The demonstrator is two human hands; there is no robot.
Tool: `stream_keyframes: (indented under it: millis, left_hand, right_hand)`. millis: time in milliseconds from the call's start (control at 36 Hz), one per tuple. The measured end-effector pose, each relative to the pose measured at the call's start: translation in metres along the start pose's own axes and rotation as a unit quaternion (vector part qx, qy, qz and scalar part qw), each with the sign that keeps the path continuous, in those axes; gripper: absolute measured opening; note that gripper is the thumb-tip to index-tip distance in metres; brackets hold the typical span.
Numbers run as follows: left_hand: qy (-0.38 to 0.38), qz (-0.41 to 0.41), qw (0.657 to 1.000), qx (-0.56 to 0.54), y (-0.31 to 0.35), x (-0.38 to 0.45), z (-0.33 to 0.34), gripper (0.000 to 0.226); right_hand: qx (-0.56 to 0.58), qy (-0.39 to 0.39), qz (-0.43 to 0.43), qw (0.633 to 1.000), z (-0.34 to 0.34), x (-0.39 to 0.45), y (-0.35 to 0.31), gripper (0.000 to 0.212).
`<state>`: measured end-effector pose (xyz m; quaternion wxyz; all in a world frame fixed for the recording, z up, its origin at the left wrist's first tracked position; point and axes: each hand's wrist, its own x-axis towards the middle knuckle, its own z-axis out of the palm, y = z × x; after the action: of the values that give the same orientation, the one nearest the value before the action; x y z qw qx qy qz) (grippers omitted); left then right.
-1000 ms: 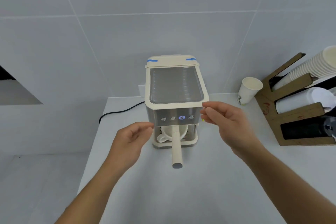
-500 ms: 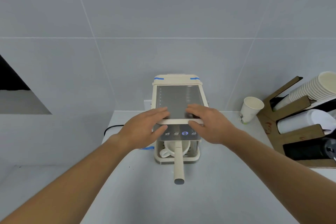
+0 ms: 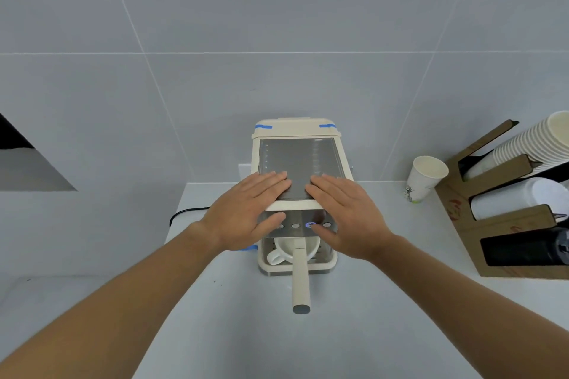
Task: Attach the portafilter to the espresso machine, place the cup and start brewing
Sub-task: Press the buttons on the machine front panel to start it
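Observation:
A cream espresso machine (image 3: 295, 132) with a steel top plate stands at the back of the white counter. The portafilter's cream handle (image 3: 300, 280) sticks out of its front toward me. A white cup (image 3: 284, 251) sits on the drip tray under the handle, its own handle to the left. One button (image 3: 310, 224) on the front panel glows blue. My left hand (image 3: 246, 212) and my right hand (image 3: 345, 215) lie flat, palms down, on the front edge of the machine's top, fingers together, thumbs hanging in front of the button panel. Neither hand holds anything.
A paper cup (image 3: 425, 178) stands to the right of the machine. Further right a cardboard rack (image 3: 505, 224) holds stacked paper cups and lids. A black power cable (image 3: 184, 214) runs off to the left behind the machine. The counter's left edge drops away near the cable.
Both hands rose from in front of the button panel and came to rest flat on the machine's top. The camera tilted up and back slightly.

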<state>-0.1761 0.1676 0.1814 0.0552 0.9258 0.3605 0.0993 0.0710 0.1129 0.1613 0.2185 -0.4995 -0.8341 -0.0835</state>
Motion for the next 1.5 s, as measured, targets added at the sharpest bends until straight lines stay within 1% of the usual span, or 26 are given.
stream_keyframes:
  millis: [111, 333, 583, 722, 778, 889, 1028, 1139, 1194, 1389, 1500]
  left_hand:
    - [0.009, -0.004, 1.0, -0.006, 0.0, 0.001, 0.003, 0.066]
    - [0.036, -0.004, 0.999, -0.019, 0.0, 0.001, 0.006, 0.063]
    - [0.037, -0.004, 0.999, -0.02, 0.0, 0.002, 0.008, 0.063]
    - [0.033, -0.001, 0.999, -0.015, -0.002, 0.001, 0.008, 0.064]
    - [0.024, -0.003, 1.0, -0.011, -0.003, 0.001, 0.006, 0.065]
    - [0.013, -0.004, 1.0, -0.006, -0.003, 0.002, 0.005, 0.068]
    - [0.01, -0.006, 1.0, -0.01, -0.003, 0.001, 0.005, 0.069]
    - [0.004, -0.007, 1.0, -0.009, -0.002, 0.001, 0.003, 0.071]
    - [0.002, -0.009, 1.0, -0.007, -0.002, 0.002, 0.004, 0.071]
    - [-0.008, -0.014, 1.0, -0.012, 0.0, 0.002, 0.002, 0.074]
    - [-0.018, -0.017, 1.0, -0.013, 0.001, 0.002, 0.0, 0.078]
  right_hand:
    - [-0.008, 0.034, -0.011, 0.999, 0.006, -0.001, 0.003, 0.061]
    - [-0.012, 0.053, -0.016, 0.998, 0.011, 0.0, 0.004, 0.061]
    - [-0.005, 0.037, -0.006, 0.999, 0.012, -0.001, 0.005, 0.061]
    - [0.04, 0.043, 0.001, 0.998, 0.007, 0.0, 0.003, 0.047]
    - [0.054, 0.044, 0.002, 0.998, 0.006, 0.001, 0.003, 0.044]
    - [0.057, 0.023, 0.011, 0.998, 0.004, 0.002, 0.002, 0.052]
    - [0.059, -0.002, 0.027, 0.998, -0.001, 0.002, 0.002, 0.046]
    - [0.072, -0.077, 0.05, 0.993, -0.012, 0.006, 0.005, 0.052]
    - [0.079, -0.102, 0.059, 0.99, -0.016, 0.007, 0.006, 0.055]
    - [0.078, -0.089, 0.069, 0.991, -0.014, 0.006, 0.005, 0.053]
    - [0.087, -0.112, 0.079, 0.987, -0.023, 0.01, 0.002, 0.052]
